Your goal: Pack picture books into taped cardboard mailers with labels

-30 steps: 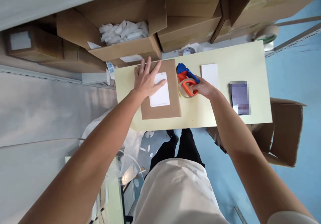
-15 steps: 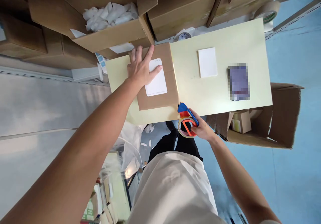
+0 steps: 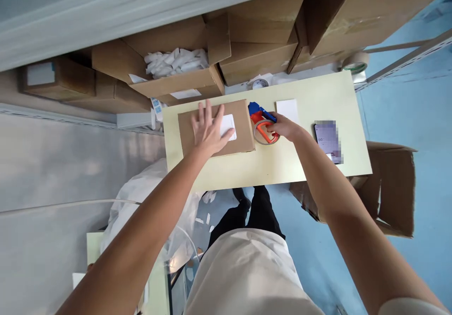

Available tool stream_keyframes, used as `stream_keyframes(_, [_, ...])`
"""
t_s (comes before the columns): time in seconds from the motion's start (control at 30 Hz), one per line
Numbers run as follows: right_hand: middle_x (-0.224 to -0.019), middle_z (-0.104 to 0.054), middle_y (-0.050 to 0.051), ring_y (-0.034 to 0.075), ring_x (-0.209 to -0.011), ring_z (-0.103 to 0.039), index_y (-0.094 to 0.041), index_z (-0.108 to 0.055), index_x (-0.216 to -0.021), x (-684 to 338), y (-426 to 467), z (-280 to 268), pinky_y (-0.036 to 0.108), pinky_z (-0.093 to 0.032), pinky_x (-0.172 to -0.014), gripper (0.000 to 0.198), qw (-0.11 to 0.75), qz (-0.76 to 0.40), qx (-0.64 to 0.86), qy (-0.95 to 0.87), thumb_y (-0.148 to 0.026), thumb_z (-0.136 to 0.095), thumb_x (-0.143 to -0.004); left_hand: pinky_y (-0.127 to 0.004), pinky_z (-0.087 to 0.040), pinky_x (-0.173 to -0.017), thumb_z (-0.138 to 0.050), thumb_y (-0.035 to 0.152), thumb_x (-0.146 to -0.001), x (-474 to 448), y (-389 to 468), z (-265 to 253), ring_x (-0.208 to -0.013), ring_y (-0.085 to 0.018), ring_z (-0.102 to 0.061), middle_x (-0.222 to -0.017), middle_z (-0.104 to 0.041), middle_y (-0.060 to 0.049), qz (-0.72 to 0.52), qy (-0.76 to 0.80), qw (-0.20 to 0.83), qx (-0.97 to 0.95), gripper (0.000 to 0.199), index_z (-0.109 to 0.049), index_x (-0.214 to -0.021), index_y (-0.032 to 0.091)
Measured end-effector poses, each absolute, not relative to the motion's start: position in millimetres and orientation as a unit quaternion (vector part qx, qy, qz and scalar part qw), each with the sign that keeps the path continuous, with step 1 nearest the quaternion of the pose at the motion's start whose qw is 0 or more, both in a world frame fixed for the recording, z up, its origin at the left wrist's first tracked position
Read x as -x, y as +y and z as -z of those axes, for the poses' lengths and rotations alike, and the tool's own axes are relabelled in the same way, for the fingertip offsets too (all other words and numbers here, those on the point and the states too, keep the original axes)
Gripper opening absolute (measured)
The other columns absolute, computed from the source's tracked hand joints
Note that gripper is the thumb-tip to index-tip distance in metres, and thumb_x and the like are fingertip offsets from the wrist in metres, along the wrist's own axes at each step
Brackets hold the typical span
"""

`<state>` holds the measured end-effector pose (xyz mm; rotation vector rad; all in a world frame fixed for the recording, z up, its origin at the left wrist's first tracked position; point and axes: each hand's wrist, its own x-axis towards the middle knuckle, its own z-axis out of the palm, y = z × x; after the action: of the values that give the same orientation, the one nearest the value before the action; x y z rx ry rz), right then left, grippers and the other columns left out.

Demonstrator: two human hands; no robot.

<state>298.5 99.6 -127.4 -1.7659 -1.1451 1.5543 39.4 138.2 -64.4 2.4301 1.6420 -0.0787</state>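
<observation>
Left hand (image 3: 209, 130): laid on carton top, 4 fingers splayed wide plus thumb out, all extended and released; thumb over the white label (image 3: 229, 123).
Right hand (image 3: 284, 125): fingers curled closed on the blue-and-red tape dispenser (image 3: 257, 116); some fingertips hidden.
Dispenser head: at carton's right edge, can't tell if touching.
Carton (image 3: 243, 122): on left part of the pale yellow table (image 3: 229, 176).
White pad (image 3: 287, 109): just beyond right hand.
Phone (image 3: 326, 141): near table's right end.
</observation>
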Motion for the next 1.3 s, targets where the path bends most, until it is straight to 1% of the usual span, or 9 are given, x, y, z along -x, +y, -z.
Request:
stream_keyframes(0.17, [-0.079,-0.06,-0.002,0.007,-0.061,-0.041,-0.013,-0.052,-0.124,-298,102,126,0.022,-0.035,-0.056,0.058,0.213,-0.574,0.643,-0.461,-0.004,-0.051,-0.066,-0.06,-0.005,-0.109,-0.047,0.061,-0.081,-56,153,67,-0.142,-0.038,-0.007,-0.156,-0.014,-0.014,0.041,0.509,0.113,-0.852,0.084,-0.017,-0.149,0.023])
stream_keyframes(0.3, [-0.099,-0.065,0.003,0.012,-0.07,-0.053,-0.021,-0.035,-0.142,-295,56,123,0.024,-0.042,-0.059,0.08,0.19,-0.562,0.664,-0.456,-0.002,-0.05,-0.066,-0.06,-0.003,-0.109,-0.049,0.061,-0.08,-54,149,70,-0.141,-0.039,-0.008,-0.155,-0.016,-0.013,0.038,0.517,0.116,-0.847,0.086,-0.014,-0.149,0.024])
stream_keyframes(0.43, [-0.105,-0.067,0.004,0.017,-0.08,-0.062,-0.025,-0.027,-0.146,-287,-14,116,0.028,-0.048,-0.067,0.09,0.08,-0.615,0.65,-0.44,-0.002,-0.05,-0.063,-0.061,-0.003,-0.108,-0.048,0.061,-0.081,-54,146,71,-0.14,-0.04,-0.009,-0.155,-0.016,-0.013,0.031,0.519,0.125,-0.845,0.085,-0.015,-0.149,0.024])
stream_keyframes(0.57, [-0.112,-0.064,0.007,0.021,-0.091,-0.062,-0.027,-0.035,-0.143,-258,-39,107,0.029,-0.047,-0.077,0.081,0.034,-0.572,0.627,-0.528,-0.007,-0.052,-0.066,-0.061,-0.002,-0.109,-0.047,0.063,-0.08,-55,147,72,-0.14,-0.04,-0.01,-0.154,-0.017,-0.013,0.023,0.517,0.121,-0.847,0.086,-0.017,-0.149,0.023])
stream_keyframes(0.7, [-0.096,-0.065,0.008,0.019,-0.073,-0.06,-0.027,-0.043,-0.138,-209,-11,93,0.027,-0.044,-0.064,0.077,0.019,-0.514,0.585,-0.627,-0.007,-0.055,-0.064,-0.059,0.001,-0.11,-0.049,0.062,-0.08,-55,147,71,-0.142,-0.038,-0.006,-0.156,-0.014,-0.012,0.027,0.518,0.132,-0.845,0.085,-0.017,-0.149,0.024])
stream_keyframes(0.9, [-0.092,-0.06,0.005,0.017,-0.07,-0.058,-0.032,-0.039,-0.14,-224,-29,55,0.029,-0.046,-0.065,0.074,0.07,-0.499,0.583,-0.638,-0.011,-0.051,-0.07,-0.057,-0.006,-0.111,-0.038,0.05,-0.088,-38,153,66,-0.144,-0.033,-0.001,-0.158,-0.005,-0.012,-0.005,0.493,0.188,-0.849,0.074,-0.009,-0.15,0.02])
stream_keyframes(1.0, [-0.105,-0.059,0.007,0.021,-0.084,-0.059,-0.03,-0.03,-0.145,-266,-50,32,0.036,-0.049,-0.077,0.076,0.151,-0.526,0.589,-0.595,-0.019,-0.055,-0.074,-0.054,-0.012,-0.112,-0.037,0.044,-0.09,-18,141,60,-0.144,-0.032,-0.002,-0.157,-0.006,-0.016,-0.037,0.526,0.174,-0.832,0.069,-0.014,-0.149,0.016])
stream_keyframes(1.17, [-0.125,-0.053,0.007,0.025,-0.112,-0.052,-0.029,-0.026,-0.146,-303,-55,-1,0.045,-0.042,-0.097,0.072,0.294,-0.546,0.557,-0.553,-0.019,-0.044,-0.077,-0.062,-0.022,-0.105,-0.054,0.053,-0.08,3,107,52,-0.141,-0.04,-0.011,-0.154,-0.013,-0.024,-0.031,0.657,0.137,-0.741,0.079,-0.028,-0.145,0.015])
stream_keyframes(1.3, [-0.112,-0.055,0.006,0.022,-0.094,-0.057,-0.032,-0.033,-0.144,-316,-26,-28,0.041,-0.052,-0.08,0.072,0.352,-0.466,0.559,-0.588,-0.015,-0.044,-0.074,-0.061,-0.025,-0.104,-0.058,0.052,-0.078,2,99,50,-0.142,-0.037,-0.011,-0.154,-0.014,-0.021,-0.01,0.682,0.172,-0.711,0.077,-0.032,-0.143,0.02])
